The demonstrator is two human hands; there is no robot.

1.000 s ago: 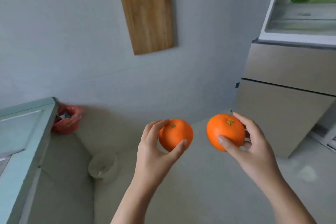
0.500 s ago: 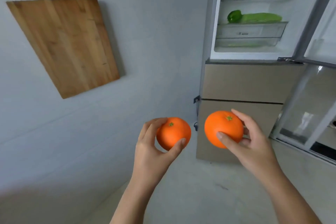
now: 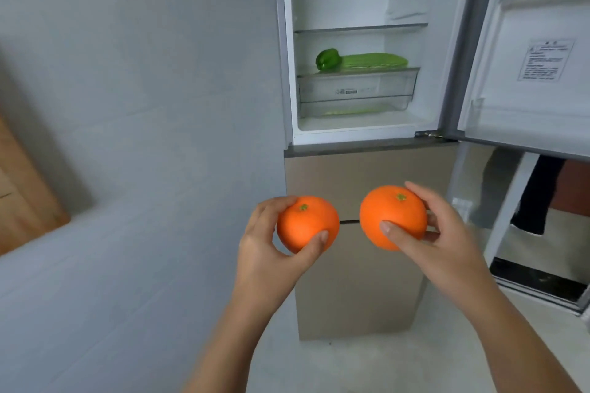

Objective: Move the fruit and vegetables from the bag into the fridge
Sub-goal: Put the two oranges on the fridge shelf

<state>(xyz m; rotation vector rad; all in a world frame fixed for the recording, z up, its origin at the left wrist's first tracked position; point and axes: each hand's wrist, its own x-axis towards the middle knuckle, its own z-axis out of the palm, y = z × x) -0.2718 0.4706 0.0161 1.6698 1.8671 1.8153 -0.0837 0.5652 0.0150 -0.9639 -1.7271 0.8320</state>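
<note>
- board (image 3: 22, 201): wooden, far left edge, flat against the wall (image 3: 143, 105), only partly in frame, blurred.
- left hand (image 3: 271, 252): wrapped on left orange (image 3: 308, 222), thumb on the lower right side, fingers over the upper left. Stem faces up toward the camera. Held in the air in front of the fridge's lower drawers (image 3: 360, 175).
- right orange (image 3: 393, 216): just beside the left one, small gap, not touching. Sits slightly higher in frame.
- right hand (image 3: 440, 242): clamped on right orange, thumb across the front lower face, fingers behind on the right side.
- fridge (image 3: 287, 51): upper compartment open, straight ahead above both hands. Top shelves bare.
- pepper (image 3: 327, 59): green, on the shelf right above the clear drawer (image 3: 356, 91), left side.
- long green veg (image 3: 373, 60): lies flat on the same shelf, touching the pepper's right side. Type unclear.
- something green inside the clear drawer, too blurred to tell.
- door (image 3: 526, 51): swung open to the right, label on inner face, door bins look empty.
</note>
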